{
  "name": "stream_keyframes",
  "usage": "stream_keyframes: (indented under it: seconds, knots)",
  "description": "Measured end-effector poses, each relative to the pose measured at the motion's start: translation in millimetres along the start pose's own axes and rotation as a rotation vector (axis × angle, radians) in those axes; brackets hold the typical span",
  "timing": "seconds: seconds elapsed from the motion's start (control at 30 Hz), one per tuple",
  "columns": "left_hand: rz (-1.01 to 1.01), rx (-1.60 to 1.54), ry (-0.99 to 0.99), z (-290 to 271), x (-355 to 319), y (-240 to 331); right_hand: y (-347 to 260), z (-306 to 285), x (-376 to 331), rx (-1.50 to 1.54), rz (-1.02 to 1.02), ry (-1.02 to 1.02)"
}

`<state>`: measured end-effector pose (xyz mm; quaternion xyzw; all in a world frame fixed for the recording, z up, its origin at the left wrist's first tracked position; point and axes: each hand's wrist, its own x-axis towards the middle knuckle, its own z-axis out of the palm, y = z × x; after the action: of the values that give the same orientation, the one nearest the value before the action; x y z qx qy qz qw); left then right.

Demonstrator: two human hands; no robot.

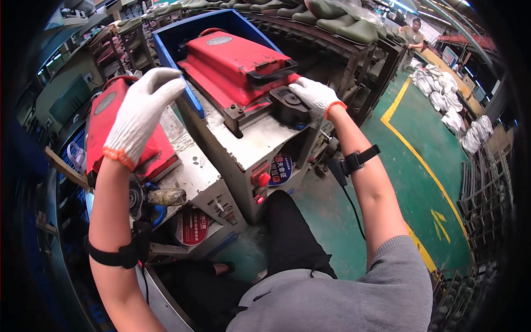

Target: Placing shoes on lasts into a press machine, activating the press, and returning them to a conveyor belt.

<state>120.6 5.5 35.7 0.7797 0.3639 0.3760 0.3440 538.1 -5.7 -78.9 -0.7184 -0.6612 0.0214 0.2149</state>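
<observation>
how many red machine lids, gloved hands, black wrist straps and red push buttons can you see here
red machine lids: 2, one on the machine ahead, one under the left hand
white-gloved hands: 2, left hand, right hand
black wrist straps: 2
red push buttons: 1
total: 7

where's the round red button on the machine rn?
Head view, centre: the round red button sits on the front face of the grey metal machine, just left of a round blue-and-red sticker and below the white-gloved right hand.

A factory floor: red press machines [235,63], racked green boots [343,25].
</observation>
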Motion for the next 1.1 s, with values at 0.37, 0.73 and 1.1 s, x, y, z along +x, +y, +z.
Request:
stream_keyframes:
  seconds: [0.37, 0.73, 1.1]
  knots:
    - [-0.070, -1.623, 0.010, 15.6, 54.3, 6.9, -6.5, -7.7, -8.3, -0.122, 0.075, -0.016]
    - [0.114, -1.891, -0.035, 9.8, 82.8, -49.6, -6.5, 10.6, -6.3, -0.127, -0.034, 0.097]
    - [0.081, -1.956, -0.029, 43.5, 94.4, -46.9, -9.7, -2.1, -11.8, -0.107, 0.054, 0.045]
